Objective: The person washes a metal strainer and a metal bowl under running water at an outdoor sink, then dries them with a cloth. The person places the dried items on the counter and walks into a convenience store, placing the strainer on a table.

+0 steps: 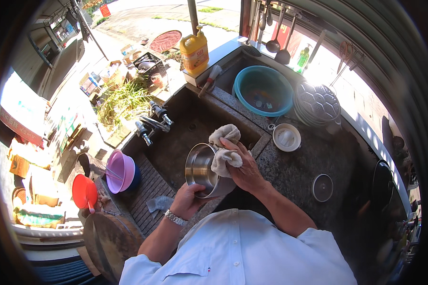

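Observation:
My left hand (189,200) grips the near rim of a stainless steel pot (198,169), thumb over the edge. The pot is tilted, so part of its shiny inside shows. In my right hand (245,167) is a bunched beige cloth (224,162), which rests against the pot's right rim. The palm and some fingers of the right hand are hidden behind the cloth. Both hands are above the near edge of a dark stone sink (171,149). A metal faucet (153,123) with two handles stands at the sink's far left edge.
A teal basin (264,91), perforated metal steamer plates (317,101), a small white pot (287,137) and a round lid (322,187) are on the right counter. Behind the sink stands a yellow pump jug (194,53). Left are a purple basket (120,171), red ladle (84,191) and round chopping board (108,242).

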Demonstrator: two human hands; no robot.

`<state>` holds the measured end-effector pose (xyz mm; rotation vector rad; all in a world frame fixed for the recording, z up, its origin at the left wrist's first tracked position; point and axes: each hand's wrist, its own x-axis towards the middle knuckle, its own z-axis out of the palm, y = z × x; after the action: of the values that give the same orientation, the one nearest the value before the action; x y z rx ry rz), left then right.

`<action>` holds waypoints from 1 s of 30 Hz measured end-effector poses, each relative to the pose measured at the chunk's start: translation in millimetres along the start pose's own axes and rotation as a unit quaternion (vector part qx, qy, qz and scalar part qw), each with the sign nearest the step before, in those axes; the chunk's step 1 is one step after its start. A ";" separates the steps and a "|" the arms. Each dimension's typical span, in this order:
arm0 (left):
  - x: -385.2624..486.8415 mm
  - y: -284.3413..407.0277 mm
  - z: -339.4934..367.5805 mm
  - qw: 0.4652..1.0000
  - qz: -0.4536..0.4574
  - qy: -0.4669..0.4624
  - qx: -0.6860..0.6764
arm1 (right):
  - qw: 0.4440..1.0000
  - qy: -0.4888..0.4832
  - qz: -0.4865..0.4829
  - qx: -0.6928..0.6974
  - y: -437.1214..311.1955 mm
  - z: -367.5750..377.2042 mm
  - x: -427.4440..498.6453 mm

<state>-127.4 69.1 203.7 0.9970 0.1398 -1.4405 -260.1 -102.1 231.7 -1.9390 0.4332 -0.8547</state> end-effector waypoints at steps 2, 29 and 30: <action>-2.8 1.8 -3.8 1.000 0.005 -0.004 0.030 | 0.978 -0.065 0.129 0.148 8.0 -1.2 18.7; 11.5 -15.3 -15.5 0.974 -0.024 -0.152 -0.167 | 0.993 -0.029 -0.087 0.071 -24.1 26.2 -33.9; 7.7 -14.2 -9.7 0.970 -0.041 -0.149 -0.185 | 0.991 -0.036 -0.123 0.034 -24.9 23.0 -21.2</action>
<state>-133.5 72.0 186.1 0.4690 0.2216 -1.5525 -259.5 -62.7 237.8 -1.9784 0.1223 -0.9394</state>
